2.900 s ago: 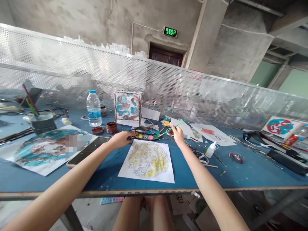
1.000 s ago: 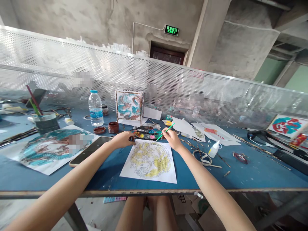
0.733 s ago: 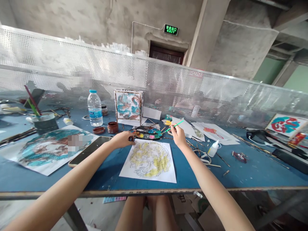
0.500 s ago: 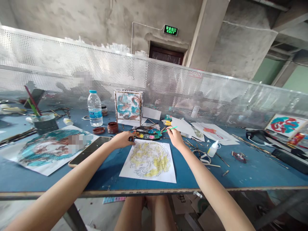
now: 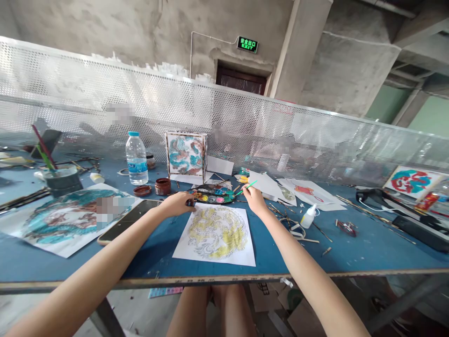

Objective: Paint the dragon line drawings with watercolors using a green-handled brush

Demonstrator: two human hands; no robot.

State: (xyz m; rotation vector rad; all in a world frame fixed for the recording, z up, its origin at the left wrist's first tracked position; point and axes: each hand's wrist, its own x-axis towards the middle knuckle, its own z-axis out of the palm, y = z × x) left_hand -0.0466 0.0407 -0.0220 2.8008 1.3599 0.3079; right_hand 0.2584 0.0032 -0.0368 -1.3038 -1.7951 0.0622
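A white sheet with a yellow-painted dragon drawing (image 5: 215,232) lies in front of me on the blue table (image 5: 351,248). Just beyond it sits a dark paint palette (image 5: 212,195) with several colour wells. My left hand (image 5: 178,203) is closed on the palette's near left edge. My right hand (image 5: 253,197) pinches a thin green paintbrush (image 5: 247,187), whose tip points left into the palette's right end.
A phone (image 5: 128,220) and a large teal-and-brown painting (image 5: 59,215) lie to the left. A water bottle (image 5: 136,159), brown jars (image 5: 162,186), a framed painting (image 5: 186,156) stand behind. A glue bottle (image 5: 308,216), sticks and papers lie right. A perforated metal screen (image 5: 245,126) backs the table.
My right hand went from painting on the sheet up to the palette, lifted slightly, then lowered the brush tip to the palette's right end. My left hand stayed on the palette.
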